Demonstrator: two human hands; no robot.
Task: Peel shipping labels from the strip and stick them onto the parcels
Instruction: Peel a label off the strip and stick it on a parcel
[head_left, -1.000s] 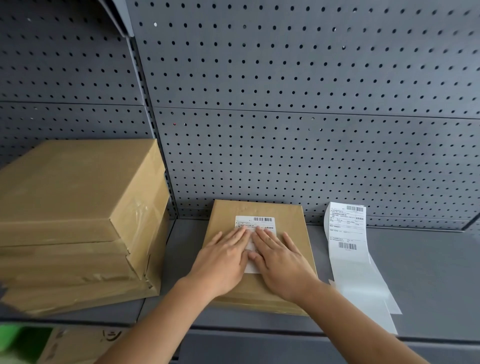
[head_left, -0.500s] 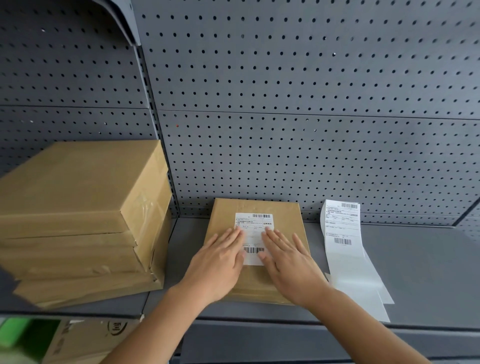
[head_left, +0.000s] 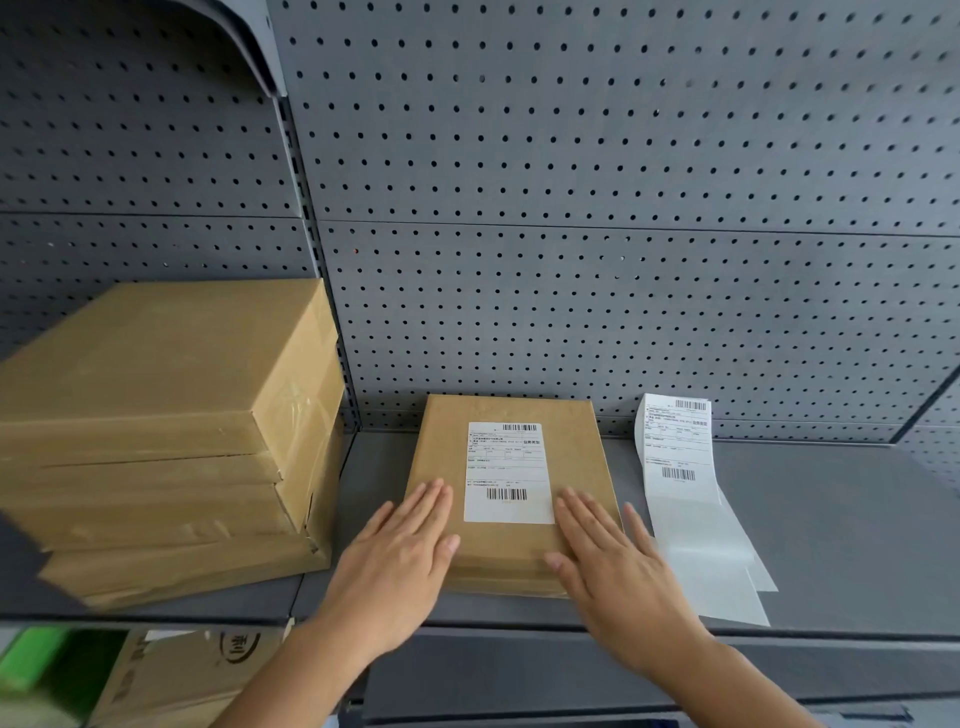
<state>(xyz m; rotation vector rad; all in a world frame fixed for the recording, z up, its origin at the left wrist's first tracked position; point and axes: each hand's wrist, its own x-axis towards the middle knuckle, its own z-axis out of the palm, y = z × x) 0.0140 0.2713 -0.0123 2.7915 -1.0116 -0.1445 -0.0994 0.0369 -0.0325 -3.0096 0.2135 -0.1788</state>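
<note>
Head view: both hands, left hand (head_left: 400, 564) and right hand (head_left: 618, 577), flat, fingers spread, gripping nothing, flank the label (head_left: 508, 472) on the parcel (head_left: 582, 441); unpressed edges could lift.

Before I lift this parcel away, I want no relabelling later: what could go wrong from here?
The label lies flat on the parcel, but both hands now rest beside it, so an unpressed corner might lift. The parcel's near end sits close to the shelf edge; a careless pull could tip it off. The label strip lies right beside it, and the right hand could drag it along.
</note>
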